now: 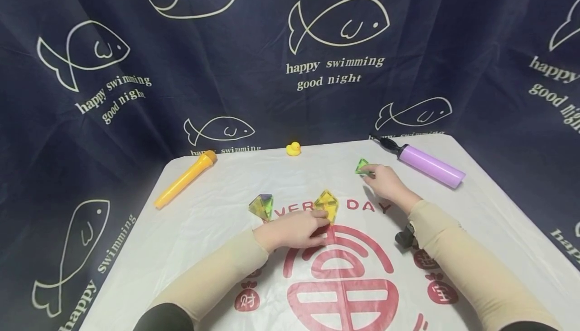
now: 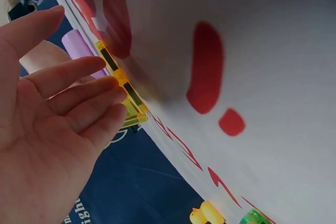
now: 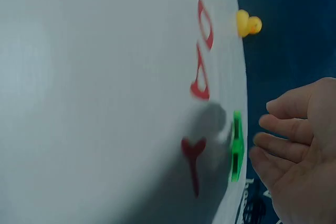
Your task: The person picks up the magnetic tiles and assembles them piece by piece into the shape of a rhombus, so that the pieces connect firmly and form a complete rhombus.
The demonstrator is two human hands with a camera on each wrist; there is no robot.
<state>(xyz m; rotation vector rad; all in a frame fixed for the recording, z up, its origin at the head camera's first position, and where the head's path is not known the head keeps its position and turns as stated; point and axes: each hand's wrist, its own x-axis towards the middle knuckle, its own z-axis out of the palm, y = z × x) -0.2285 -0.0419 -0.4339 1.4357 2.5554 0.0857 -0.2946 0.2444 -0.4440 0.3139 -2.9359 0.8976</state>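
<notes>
My left hand (image 1: 296,229) has its fingers stretched out, with the fingertips at the near edge of a yellow see-through magnetic tile piece (image 1: 327,201). Dark magnet strips show along the edge of that yellow piece (image 2: 119,74) in the left wrist view, with the thumb held apart from it. Farther back on the right, my right hand (image 1: 385,182) reaches over the table with loosely bent fingers close to a green magnetic tile (image 1: 361,164). A gap separates these fingertips (image 3: 257,153) from the green tile (image 3: 237,145) in the right wrist view.
Left of the left hand lies a yellow, green and purple tile piece (image 1: 261,206). An orange toy microphone (image 1: 186,180), a yellow rubber duck (image 1: 293,148) and a purple hand pump (image 1: 430,166) lie toward the back of the white-covered table (image 1: 181,250). A dark fish-print curtain (image 1: 258,69) hangs behind.
</notes>
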